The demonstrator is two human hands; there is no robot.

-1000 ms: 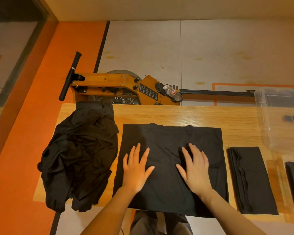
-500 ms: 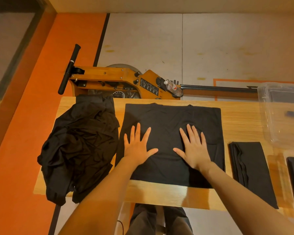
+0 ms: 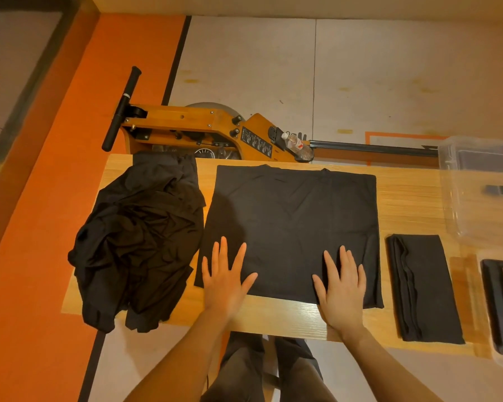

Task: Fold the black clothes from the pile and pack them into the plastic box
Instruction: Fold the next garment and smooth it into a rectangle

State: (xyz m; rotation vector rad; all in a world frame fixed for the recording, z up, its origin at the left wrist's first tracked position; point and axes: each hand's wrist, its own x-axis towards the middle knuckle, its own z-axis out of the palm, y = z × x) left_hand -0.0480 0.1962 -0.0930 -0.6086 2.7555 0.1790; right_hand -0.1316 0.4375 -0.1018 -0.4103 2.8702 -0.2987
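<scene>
Both hands lie flat with fingers spread, the left hand (image 3: 225,281) and right hand (image 3: 341,285) pressing the near edge of the shirt (image 3: 291,227), likely to smooth it for the next fold. The shirt is a black, nearly square panel on the worktop (image 3: 404,192), between the pile (image 3: 137,236) and a folded piece (image 3: 421,285); the box (image 3: 476,187) stands far right.

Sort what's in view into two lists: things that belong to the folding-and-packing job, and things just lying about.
Part of the job:
- pile of black clothes
- flat black garment, under the left hand and right hand
- folded black garment
- plastic box

Just lying about:
- rowing machine
- water bottle
- black tray
</scene>
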